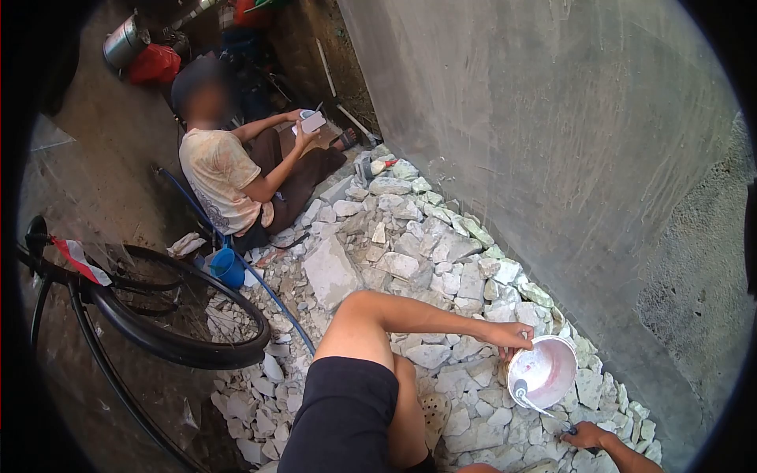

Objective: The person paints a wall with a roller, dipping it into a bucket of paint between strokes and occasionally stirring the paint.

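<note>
My left hand [509, 337] is closed on the rim of a round white bucket [564, 351], which is tilted so that its inside faces me. Pale, smeared residue coats its inner wall and bottom. In my right hand [590, 436], below and to the right of the bucket, is the dark handle of a small paint roller [520, 389]. Its thin metal shank runs up to the bucket's near rim, and the grey head lies at the bucket's left inner edge. Broken white stones [473, 426] lie under and around both hands.
A plastered grey wall [512, 102] rises along the right. Stone rubble [410, 229] covers the ground. At the left stand a bicycle [158, 347], a blue cup [227, 268] and a blue hose [276, 299]. A seated person [229, 173] holds a phone-like object [310, 124].
</note>
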Demonstrator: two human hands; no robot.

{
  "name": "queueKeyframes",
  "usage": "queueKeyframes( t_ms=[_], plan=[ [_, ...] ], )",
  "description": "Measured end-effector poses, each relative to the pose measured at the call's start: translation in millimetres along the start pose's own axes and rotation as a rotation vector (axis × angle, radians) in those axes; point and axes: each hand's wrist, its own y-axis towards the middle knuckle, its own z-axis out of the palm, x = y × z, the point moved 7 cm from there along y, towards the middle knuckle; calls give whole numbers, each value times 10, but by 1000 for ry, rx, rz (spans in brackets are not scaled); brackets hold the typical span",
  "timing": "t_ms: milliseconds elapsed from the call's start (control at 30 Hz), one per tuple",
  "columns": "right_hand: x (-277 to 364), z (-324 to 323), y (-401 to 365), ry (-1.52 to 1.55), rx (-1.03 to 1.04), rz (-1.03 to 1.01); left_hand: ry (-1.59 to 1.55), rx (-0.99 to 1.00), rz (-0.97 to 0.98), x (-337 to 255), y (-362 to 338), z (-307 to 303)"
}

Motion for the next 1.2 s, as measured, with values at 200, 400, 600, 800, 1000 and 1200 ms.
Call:
queueKeyframes(
  t_ms=[200, 400, 600, 800, 1000, 1200],
  plan=[
    [18, -16, -33, 37, 22, 15, -9, 9, 8, -22, -14, 7],
    [86, -32, -80, 35, -6, -17, -13, 10, 10, -37, -24, 11],
    [105, -55, -97, 61, 2, -16, 0, 10, 3, -52, -47, 14],
    [-80, 25, 103, -7, -56, -30, 20, 3, 2, -38, -33, 7],
    [52, -24, -63, 53, 55, 23, 17, 1, -4, -29, -27, 9],
    [-42, 4, 69, 0, -73, -36, 2, -3, 6, -13, -16, 7]
  ],
)
